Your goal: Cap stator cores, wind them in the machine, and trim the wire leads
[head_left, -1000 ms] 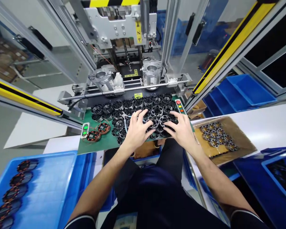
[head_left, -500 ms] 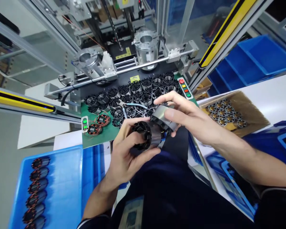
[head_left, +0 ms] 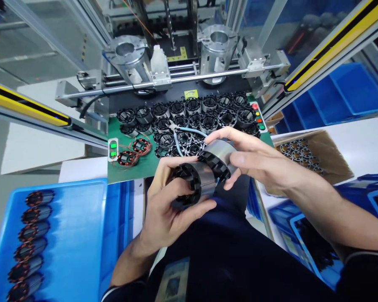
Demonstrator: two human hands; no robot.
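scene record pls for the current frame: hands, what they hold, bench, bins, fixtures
left hand: left hand grips a black-slotted steel stator core
right hand: right hand grips a second steel stator core
contact: the two cores meet side by side
bench: green mat with rows of bare black-and-steel stators, two copper-wound stators, blue-handled pliers
left bin: blue plastic tray with a column of wound stators
right box: cardboard box of small stators
fixtures: two round metal nests, both empty
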